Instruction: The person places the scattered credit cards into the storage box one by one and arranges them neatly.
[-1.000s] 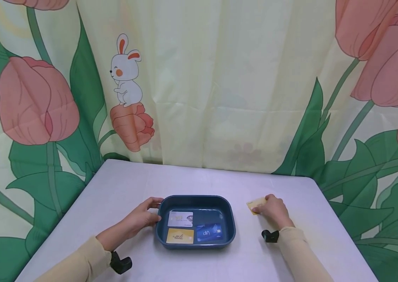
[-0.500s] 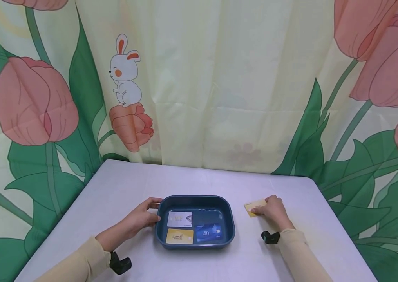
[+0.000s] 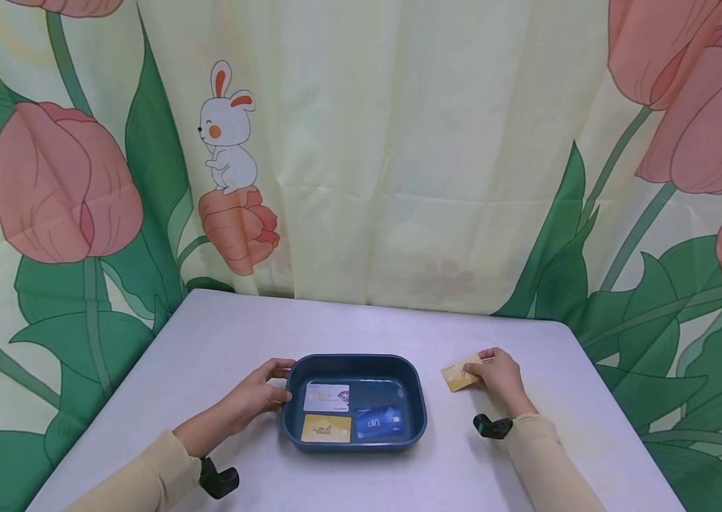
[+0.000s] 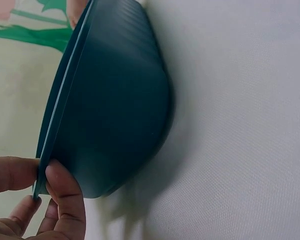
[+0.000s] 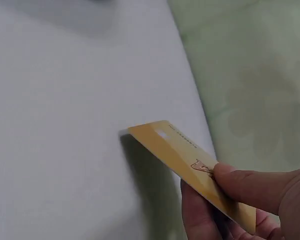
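A dark blue rectangular tray [image 3: 361, 446] sits on the table. My left hand [image 3: 257, 392] pinches its left rim, thumb on one side and fingers on the other, as the tray wall [image 4: 115, 100] in the left wrist view shows. Inside lie a silver VIP card [image 3: 326, 398], a gold card [image 3: 326, 429] and a blue VIP card [image 3: 379, 422]. To the right of the tray, my right hand [image 3: 500, 377] pinches another gold card [image 3: 460, 373] between thumb and fingers. In the right wrist view this gold card [image 5: 190, 170] is tilted, one corner close over the tabletop.
The table [image 3: 239, 327] has a white cover and ends at a flowered curtain [image 3: 438, 213] behind it. Black wrist cameras sit at the left cuff [image 3: 219, 480] and the right cuff [image 3: 492, 427].
My right hand has shifted the gold card slightly left and turned it, so more of its face shows. The left hand and the tray have stayed in place.
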